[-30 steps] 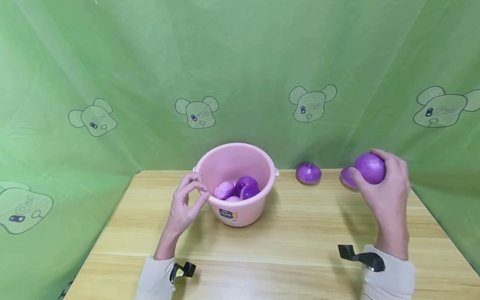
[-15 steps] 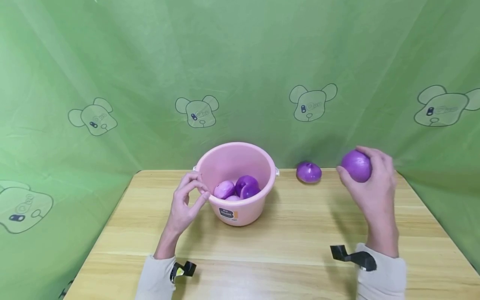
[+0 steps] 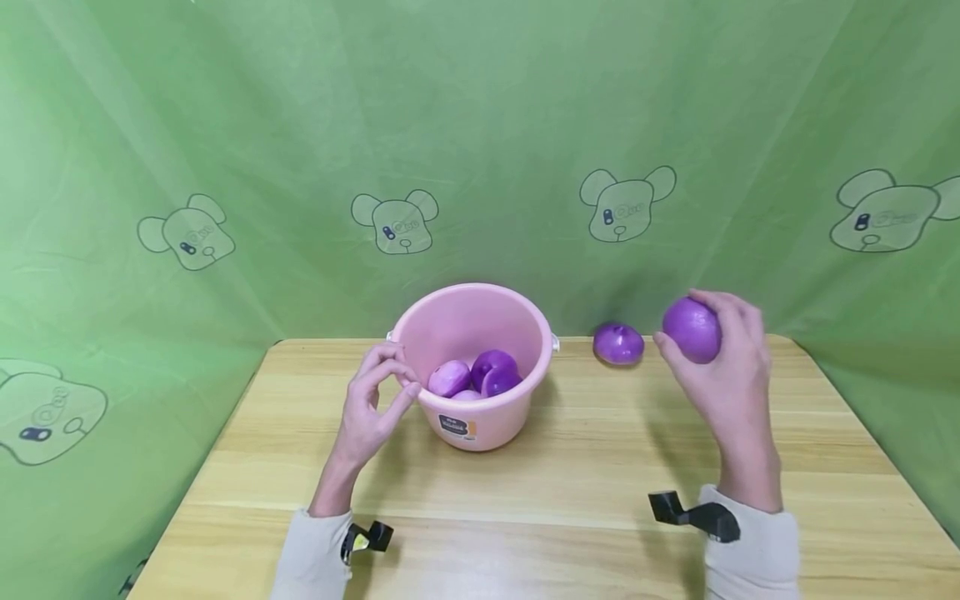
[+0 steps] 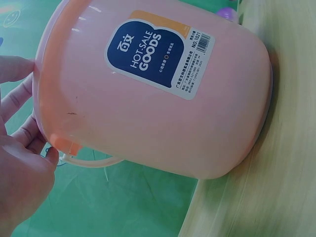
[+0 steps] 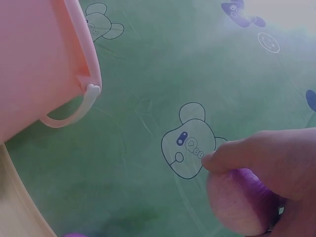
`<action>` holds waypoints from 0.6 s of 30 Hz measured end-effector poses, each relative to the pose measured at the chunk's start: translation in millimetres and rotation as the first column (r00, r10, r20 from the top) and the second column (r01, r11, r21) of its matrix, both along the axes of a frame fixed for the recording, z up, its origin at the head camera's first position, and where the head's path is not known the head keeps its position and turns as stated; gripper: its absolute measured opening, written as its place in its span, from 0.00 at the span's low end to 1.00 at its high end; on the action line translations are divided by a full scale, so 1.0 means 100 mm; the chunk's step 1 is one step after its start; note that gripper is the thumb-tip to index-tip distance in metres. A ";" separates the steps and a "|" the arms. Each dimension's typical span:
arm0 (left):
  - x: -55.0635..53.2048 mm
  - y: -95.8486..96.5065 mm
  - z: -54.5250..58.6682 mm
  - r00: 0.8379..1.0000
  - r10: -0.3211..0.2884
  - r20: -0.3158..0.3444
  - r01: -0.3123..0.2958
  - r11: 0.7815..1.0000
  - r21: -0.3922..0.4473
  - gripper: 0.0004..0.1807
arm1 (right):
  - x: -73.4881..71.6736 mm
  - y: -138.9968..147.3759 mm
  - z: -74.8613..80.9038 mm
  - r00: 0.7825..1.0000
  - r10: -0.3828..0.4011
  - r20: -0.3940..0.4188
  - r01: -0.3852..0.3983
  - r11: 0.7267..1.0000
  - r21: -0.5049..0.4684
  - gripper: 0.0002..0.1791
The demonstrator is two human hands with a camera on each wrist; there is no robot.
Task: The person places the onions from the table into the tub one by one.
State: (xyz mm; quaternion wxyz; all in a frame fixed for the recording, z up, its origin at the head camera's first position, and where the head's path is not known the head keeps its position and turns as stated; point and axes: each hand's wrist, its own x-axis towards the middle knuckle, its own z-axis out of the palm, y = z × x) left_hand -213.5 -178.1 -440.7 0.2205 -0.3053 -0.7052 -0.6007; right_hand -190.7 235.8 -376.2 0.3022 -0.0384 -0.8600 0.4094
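A pink bucket [image 3: 480, 425] stands on the table with several purple onions [image 3: 450, 379] inside. My left hand [image 3: 367, 408] pinches its near-left rim between thumb and fingers; the left wrist view shows fingertips on both sides of the rim. Over the table's far right part, my right hand [image 3: 731, 362] grips a round purple onion [image 3: 690, 331] between thumb and fingers. That same onion [image 5: 242, 202] is partly covered by the hand in the right wrist view. Another onion [image 3: 618, 344] lies on the table between the bucket and my right hand.
The bucket's white handle [image 5: 74, 116] hangs down at its side. A green curtain [image 3: 495, 142] printed with bear heads rises right behind the wooden table [image 3: 525, 517] and along both sides.
My right hand has moved left with its onion, towards the onion on the table. The onion seen beside it a second ago no longer shows. My left hand stays at the rim.
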 end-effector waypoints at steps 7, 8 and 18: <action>0.01 0.00 0.01 1.000 0.001 0.002 -0.001 1.000 -0.001 0.05 | 0.01 -0.07 0.03 0.999 0.026 -0.021 -0.026 1.000 0.009 0.38; 0.01 0.00 0.01 1.000 0.001 0.003 -0.001 1.000 -0.001 0.05 | 0.01 -0.09 0.03 0.999 0.031 -0.025 -0.031 0.999 0.011 0.38; 0.01 0.01 0.02 1.000 0.002 0.003 -0.002 1.000 0.002 0.04 | 0.03 -0.18 0.07 0.996 0.062 -0.071 -0.060 0.998 0.029 0.38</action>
